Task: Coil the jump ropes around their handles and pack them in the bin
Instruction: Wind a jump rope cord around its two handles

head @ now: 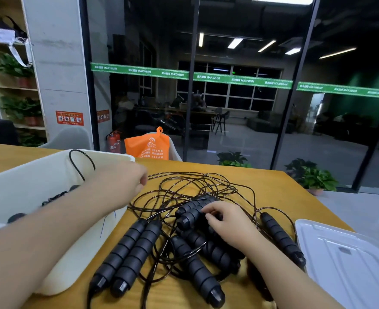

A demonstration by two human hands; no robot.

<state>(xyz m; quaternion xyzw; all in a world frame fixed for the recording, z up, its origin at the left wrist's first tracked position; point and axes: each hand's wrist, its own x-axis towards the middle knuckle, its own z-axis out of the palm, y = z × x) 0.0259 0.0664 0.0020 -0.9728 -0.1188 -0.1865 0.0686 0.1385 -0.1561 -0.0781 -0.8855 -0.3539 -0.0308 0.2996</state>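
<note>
Our right hand (pixel 226 221) curls its fingers onto a pair of black ribbed foam handles (pixel 190 211).
Our left hand (pixel 126 181), grip unclear, hovers at ten o'clock, over the white plastic bin (pixel 28 184).

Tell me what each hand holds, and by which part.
Right hand grips a pair of handles near their rope ends. Left hand holds nothing visible.

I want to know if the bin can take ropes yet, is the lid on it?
No, the lid lies flat on the table at the right, apart from the open bin at the left.
</note>
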